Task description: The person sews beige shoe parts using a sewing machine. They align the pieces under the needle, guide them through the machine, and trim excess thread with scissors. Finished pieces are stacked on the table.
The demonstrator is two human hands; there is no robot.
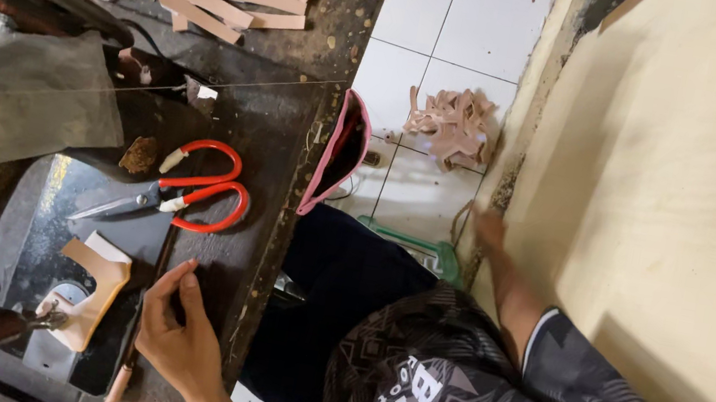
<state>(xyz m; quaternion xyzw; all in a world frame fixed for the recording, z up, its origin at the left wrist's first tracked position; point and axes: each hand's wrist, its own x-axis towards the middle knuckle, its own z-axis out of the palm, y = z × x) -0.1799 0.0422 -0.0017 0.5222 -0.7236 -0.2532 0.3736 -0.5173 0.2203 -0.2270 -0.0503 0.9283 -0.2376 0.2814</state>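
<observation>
Left hand (178, 336) laid on the dark surface (289, 151), fingers curled, nothing gripped, tan leather piece (93, 288) seen just beside it under the sewing machine, red-handled scissors (175, 192) placed above, right hand (489, 230) blurred, grip not discernible.

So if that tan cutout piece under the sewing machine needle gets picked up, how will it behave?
The tan cutout piece looks thin and flat, so probably light and somewhat bendy. It lies flat, so it shouldn't roll. The left hand rests just beside it.
</observation>
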